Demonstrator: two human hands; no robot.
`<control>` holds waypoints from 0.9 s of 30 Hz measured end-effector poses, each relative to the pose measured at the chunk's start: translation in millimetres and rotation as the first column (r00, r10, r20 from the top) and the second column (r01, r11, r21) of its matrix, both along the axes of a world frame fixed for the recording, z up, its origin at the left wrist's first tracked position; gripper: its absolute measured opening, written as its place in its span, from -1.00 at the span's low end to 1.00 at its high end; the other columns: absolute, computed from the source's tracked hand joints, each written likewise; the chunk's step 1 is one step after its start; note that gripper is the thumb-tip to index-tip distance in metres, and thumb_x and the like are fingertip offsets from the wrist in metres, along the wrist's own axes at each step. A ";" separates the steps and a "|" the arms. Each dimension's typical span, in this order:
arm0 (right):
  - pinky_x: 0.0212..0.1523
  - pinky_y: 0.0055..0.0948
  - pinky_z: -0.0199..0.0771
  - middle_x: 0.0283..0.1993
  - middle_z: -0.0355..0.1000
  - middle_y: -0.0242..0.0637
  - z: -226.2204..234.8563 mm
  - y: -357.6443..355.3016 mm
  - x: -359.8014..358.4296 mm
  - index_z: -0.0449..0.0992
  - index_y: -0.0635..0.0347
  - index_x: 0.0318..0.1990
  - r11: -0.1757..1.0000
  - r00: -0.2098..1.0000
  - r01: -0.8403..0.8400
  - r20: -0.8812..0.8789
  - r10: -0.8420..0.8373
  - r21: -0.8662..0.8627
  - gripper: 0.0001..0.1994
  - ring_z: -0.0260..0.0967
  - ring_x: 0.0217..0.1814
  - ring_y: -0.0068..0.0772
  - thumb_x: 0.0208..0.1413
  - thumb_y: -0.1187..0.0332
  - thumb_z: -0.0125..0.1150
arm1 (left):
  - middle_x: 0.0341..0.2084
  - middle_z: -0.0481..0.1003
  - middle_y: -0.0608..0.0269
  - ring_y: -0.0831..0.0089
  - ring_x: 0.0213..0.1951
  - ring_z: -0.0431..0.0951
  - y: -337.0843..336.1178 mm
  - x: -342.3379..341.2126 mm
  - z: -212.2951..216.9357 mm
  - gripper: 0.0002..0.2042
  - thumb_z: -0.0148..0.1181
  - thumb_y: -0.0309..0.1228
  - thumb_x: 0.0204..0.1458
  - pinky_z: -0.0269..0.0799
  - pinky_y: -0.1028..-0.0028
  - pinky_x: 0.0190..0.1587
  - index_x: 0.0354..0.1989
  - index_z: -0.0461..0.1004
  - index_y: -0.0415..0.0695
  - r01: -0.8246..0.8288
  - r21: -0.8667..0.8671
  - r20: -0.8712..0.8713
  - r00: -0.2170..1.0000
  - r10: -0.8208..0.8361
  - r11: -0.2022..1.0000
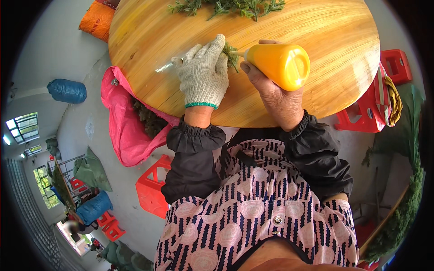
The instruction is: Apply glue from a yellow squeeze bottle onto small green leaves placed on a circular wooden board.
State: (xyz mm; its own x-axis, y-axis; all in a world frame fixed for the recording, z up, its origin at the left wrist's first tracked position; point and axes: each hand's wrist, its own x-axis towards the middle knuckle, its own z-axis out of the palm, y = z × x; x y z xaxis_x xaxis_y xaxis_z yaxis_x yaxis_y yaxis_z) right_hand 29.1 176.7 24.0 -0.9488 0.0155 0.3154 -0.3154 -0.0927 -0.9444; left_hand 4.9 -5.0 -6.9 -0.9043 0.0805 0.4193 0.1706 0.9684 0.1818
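Here, two hands meet over one green sprig [231,55] on the round wooden table [334,58].
The gloved left hand [203,74] presses it flat, fingers nearly straight; the bare right hand [275,97] is closed around an orange bottle [282,64], its nozzle pointing left at the sprig.
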 end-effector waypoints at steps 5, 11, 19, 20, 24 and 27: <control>0.09 -0.25 0.51 0.02 0.50 -0.11 -3.4 3.2 4.3 0.67 0.10 -0.18 0.984 0.986 0.016 -0.166 0.014 0.177 -0.75 0.47 0.06 -0.13 -0.04 0.56 0.52 | 0.09 0.58 0.36 0.14 0.19 0.48 2.0 1.7 2.1 -0.55 0.19 -0.27 0.18 0.05 -0.38 0.32 0.28 0.44 0.25 -0.028 -0.054 0.005 1.000 0.028 0.998; 0.09 -0.25 0.52 0.00 0.49 -0.10 -7.9 2.5 9.6 0.64 0.16 -0.16 0.987 0.976 0.094 -0.206 -0.065 0.132 -0.73 0.47 0.07 -0.11 -0.05 0.55 0.51 | 0.03 0.62 0.33 0.15 0.11 0.55 5.6 0.1 2.1 -0.58 0.21 -0.28 0.17 0.27 -0.02 0.16 0.24 0.51 0.21 -0.019 -0.101 -0.068 0.998 0.012 0.995; 0.07 -0.24 0.52 0.05 0.46 -0.06 1.7 7.3 23.5 0.62 0.20 -0.12 0.979 0.982 0.094 -0.177 -0.062 0.179 -0.71 0.47 0.05 -0.10 -0.03 0.54 0.49 | 0.03 0.62 0.30 0.16 0.11 0.56 0.6 3.5 6.3 -0.59 0.18 -0.28 0.18 0.29 0.00 0.13 0.23 0.52 0.21 -0.027 -0.119 -0.091 0.996 0.016 0.993; 0.07 -0.24 0.52 0.04 0.46 -0.06 3.7 6.1 25.3 0.62 0.19 -0.12 0.988 0.989 0.076 -0.132 -0.058 0.135 -0.71 0.47 0.05 -0.09 -0.04 0.54 0.49 | 0.03 0.63 0.30 0.16 0.10 0.56 -1.9 4.6 5.3 -0.60 0.18 -0.28 0.18 0.29 0.00 0.13 0.22 0.53 0.21 -0.025 -0.101 -0.096 0.995 0.015 0.995; 0.05 -0.24 0.52 0.04 0.47 -0.06 -8.8 13.3 23.6 0.62 0.21 -0.12 0.967 0.974 0.146 -0.203 -0.104 0.208 -0.71 0.47 0.04 -0.09 -0.05 0.54 0.50 | 0.01 0.64 0.30 0.16 0.09 0.57 4.8 -2.9 -2.7 -0.61 0.19 -0.27 0.16 0.31 0.00 0.12 0.19 0.56 0.20 0.003 -0.083 -0.115 0.993 -0.013 0.997; 0.08 -0.39 0.53 0.03 0.50 -0.20 -13.2 17.4 22.5 0.47 0.30 0.07 0.862 0.910 0.288 -0.400 -0.110 0.417 -0.48 0.51 0.01 -0.35 -0.05 0.45 0.57 | 0.08 0.59 0.40 0.16 0.16 0.51 4.0 -2.3 -3.8 -0.57 0.18 -0.23 0.20 0.06 -0.38 0.31 0.27 0.47 0.28 -0.025 -0.080 -0.048 0.999 0.021 0.996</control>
State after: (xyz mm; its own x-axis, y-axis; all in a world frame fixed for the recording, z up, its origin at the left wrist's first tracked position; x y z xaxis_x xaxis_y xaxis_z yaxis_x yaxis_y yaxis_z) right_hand 51.6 194.1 10.8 -0.7647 -0.0380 0.6433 -0.5958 0.4219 -0.6833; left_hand 2.7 -1.0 -10.7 -0.8857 0.0955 0.4544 0.1550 0.9833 0.0953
